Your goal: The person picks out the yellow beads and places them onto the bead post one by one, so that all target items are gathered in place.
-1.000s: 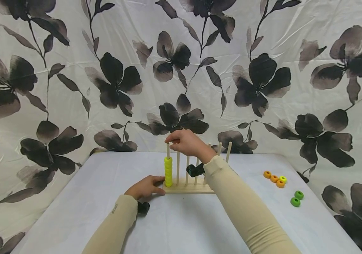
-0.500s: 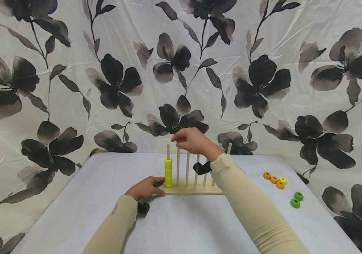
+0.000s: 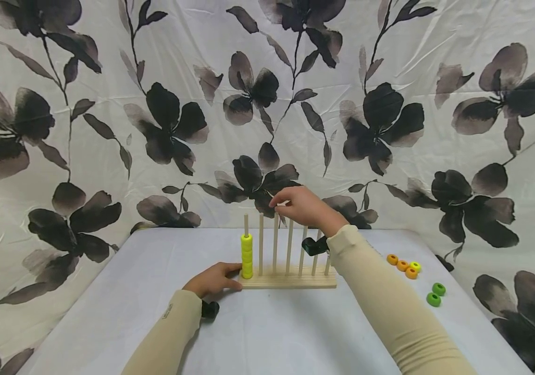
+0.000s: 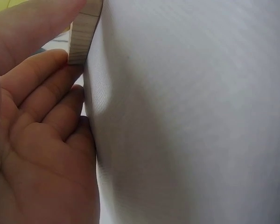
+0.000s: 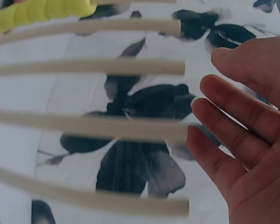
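Observation:
A wooden peg rack (image 3: 290,282) stands on the table, with a row of upright pegs. Yellow beads (image 3: 247,256) are stacked on its leftmost peg, whose tip stays bare above them. My left hand (image 3: 211,279) holds the left end of the rack's base; in the left wrist view the thumb and fingers lie on either side of the wooden end (image 4: 84,35). Above the pegs hovers my right hand (image 3: 302,205), holding nothing. In the right wrist view its fingers (image 5: 252,121) are loosely bent close to the peg tips, and bare pegs (image 5: 88,126) stretch across.
At the right of the white table (image 3: 108,312) lie several orange beads (image 3: 402,265) with one loose yellow bead (image 3: 415,266). Nearer are two green beads (image 3: 433,299). A floral cloth (image 3: 164,125) hangs behind the table.
My right hand has moved from the top of the leftmost peg to the right, over the middle pegs. The left hand and the yellow stack have stayed in place.

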Demonstrator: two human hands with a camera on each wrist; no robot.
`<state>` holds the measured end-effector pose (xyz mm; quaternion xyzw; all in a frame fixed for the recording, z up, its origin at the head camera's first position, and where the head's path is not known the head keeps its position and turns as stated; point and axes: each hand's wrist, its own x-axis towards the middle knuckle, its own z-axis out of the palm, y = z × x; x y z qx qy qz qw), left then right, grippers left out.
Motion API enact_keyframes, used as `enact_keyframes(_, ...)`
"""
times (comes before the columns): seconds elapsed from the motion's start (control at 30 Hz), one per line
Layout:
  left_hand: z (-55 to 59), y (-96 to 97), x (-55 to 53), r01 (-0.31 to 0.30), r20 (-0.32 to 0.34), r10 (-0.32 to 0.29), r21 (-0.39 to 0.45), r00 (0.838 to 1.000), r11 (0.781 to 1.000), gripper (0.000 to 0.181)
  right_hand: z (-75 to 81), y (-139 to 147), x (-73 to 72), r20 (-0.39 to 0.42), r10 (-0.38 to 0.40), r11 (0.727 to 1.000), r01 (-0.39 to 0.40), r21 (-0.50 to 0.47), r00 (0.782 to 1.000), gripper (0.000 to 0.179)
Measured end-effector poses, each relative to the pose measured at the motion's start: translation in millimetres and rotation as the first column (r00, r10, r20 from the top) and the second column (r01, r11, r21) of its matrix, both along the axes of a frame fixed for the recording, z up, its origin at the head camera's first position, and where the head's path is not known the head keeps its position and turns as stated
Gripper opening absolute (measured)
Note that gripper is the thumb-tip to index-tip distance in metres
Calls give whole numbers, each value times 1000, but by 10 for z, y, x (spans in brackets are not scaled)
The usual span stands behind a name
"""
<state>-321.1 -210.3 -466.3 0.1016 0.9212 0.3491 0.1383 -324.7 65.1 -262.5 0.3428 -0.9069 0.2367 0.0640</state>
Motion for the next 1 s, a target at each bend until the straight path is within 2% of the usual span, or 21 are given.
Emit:
enact_keyframes(0.5,28,25,-4,-17,4,17,-18,1000,1000,75,42,535,-1,16,-113,993,113,-16,993,31)
enact_keyframes(0.67,30,21,-9,-27,1,27,-21,1000,999,74,61,743,-21,-6,-147,989,147,-8,989,32)
enact_keyframes(1.0,2,12,-23,-16,-11,16,-39,1000,999,75,-17,1189,-66,-16,-233,972,233,9,972,30)
